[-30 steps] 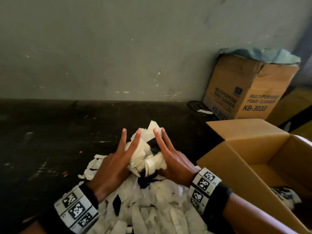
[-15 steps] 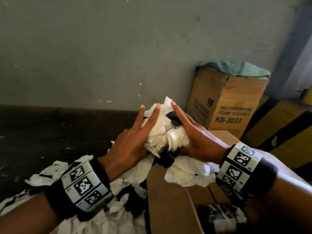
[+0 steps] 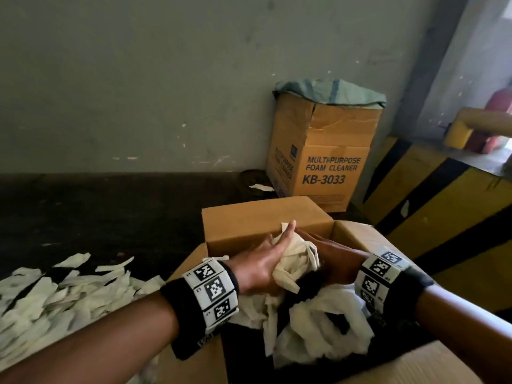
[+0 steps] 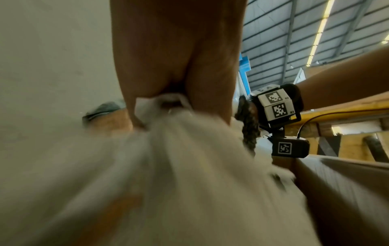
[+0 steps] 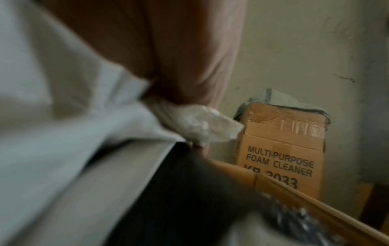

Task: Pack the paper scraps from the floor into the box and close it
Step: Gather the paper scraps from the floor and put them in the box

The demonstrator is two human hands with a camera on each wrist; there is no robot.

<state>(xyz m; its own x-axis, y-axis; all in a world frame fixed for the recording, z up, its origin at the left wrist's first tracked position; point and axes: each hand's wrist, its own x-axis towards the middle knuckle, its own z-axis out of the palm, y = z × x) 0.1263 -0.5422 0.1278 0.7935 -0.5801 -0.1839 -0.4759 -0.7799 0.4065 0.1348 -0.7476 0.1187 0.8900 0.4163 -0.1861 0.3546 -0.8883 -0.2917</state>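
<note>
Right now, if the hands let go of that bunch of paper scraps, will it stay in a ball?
Probably not. The bunch of paper scraps is loose, limp strips pressed between the left hand and right hand, with ends drooping, so it would likely fall apart. It looks light, so it should drop softly into the open box.

between my palms i see soft, crumpled matt paper scraps (image 3: 293, 256); around them a smooth matt brown cardboard box (image 3: 266, 217). beyond my fingertips, creased printed cardboard carton (image 3: 329, 162) under dull cloth (image 3: 329, 90).
</note>
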